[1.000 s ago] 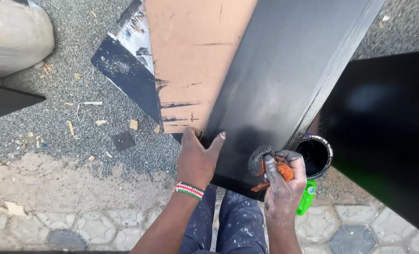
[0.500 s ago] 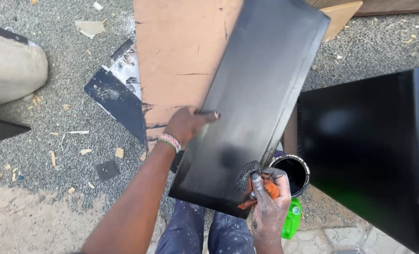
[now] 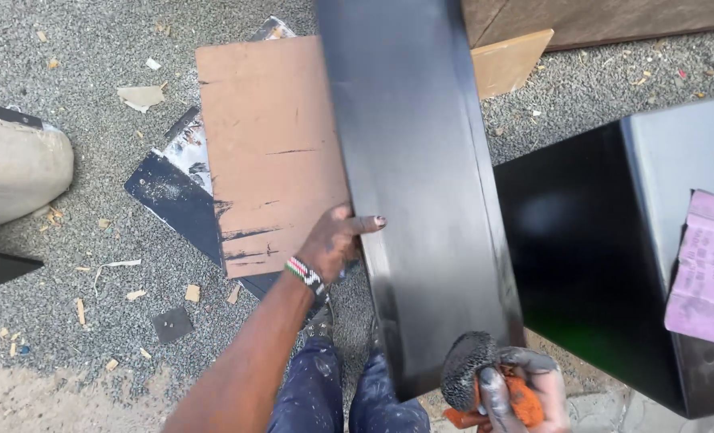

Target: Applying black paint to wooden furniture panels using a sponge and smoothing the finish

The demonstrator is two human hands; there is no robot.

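Black and glossy, the long painted board (image 3: 421, 184) runs up and away from us, and our left hand (image 3: 334, 244) grips its left edge, thumb laid across the wet-looking face. A beaded wristband (image 3: 306, 275) circles that wrist. Down at the board's near end, our right hand (image 3: 525, 389) closes around a paint-soaked sponge (image 3: 467, 369) with an orange piece (image 3: 524, 401) behind it, the sponge touching the board's corner. Just left of the left hand lies a bare brown panel (image 3: 269, 152) on gravel. Right of the board stands a black cabinet (image 3: 582, 248) with a pink sheet (image 3: 710, 265) on top.
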